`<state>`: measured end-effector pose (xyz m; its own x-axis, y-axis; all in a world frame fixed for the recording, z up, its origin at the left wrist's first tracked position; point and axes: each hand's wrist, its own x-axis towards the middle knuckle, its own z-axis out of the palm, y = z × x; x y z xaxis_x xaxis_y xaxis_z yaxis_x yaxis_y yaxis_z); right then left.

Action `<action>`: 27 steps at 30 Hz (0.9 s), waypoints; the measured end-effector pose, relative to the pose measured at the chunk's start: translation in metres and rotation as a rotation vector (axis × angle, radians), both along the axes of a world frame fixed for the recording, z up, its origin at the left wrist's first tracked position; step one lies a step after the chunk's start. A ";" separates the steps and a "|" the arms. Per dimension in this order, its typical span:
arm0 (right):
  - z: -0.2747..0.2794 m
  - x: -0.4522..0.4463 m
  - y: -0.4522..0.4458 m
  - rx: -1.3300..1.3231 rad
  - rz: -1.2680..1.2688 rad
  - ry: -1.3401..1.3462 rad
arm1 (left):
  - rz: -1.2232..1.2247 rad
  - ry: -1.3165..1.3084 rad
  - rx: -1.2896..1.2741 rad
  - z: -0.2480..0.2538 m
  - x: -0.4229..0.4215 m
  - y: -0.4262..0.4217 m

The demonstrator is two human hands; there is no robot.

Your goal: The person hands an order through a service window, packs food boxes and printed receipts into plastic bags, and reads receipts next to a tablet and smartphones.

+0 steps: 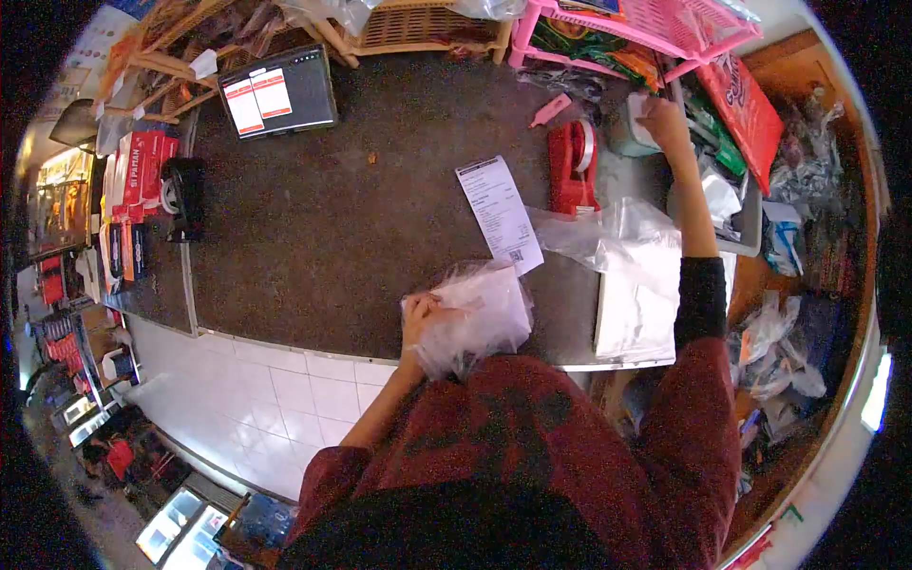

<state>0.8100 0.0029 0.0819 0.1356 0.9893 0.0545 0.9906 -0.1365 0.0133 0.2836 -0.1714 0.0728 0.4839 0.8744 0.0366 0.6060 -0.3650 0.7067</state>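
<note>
My left hand is closed on a clear plastic bag at the counter's front edge. A pale, box-like package shows inside or under the plastic. My right hand is stretched far forward, at the opening of a small pale green container; its fingertips are too unclear to tell what they touch. A printed receipt lies just beyond the package. Right of it stands a red tape dispenser, with a pink highlighter-like item beyond.
White sheets or bags and clear plastic lie on the counter's right side. A tablet stands at the back left, near red boxes and a black device. A pink rack and wicker shelf line the back.
</note>
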 end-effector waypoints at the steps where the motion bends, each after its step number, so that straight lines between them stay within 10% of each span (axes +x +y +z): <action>1: 0.007 -0.008 -0.003 -0.003 0.003 0.002 | 0.003 0.002 -0.003 -0.007 -0.005 0.000; 3: 0.041 -0.032 -0.016 0.145 -0.270 0.157 | -0.081 -0.129 -0.002 -0.017 -0.015 0.000; 18: 0.102 -0.020 -0.049 0.147 -0.105 -0.196 | -0.244 -0.100 -0.039 0.042 -0.009 -0.006; 27: 0.153 -0.149 -0.113 0.598 -0.075 0.411 | -0.263 -0.093 0.022 0.044 -0.011 -0.015</action>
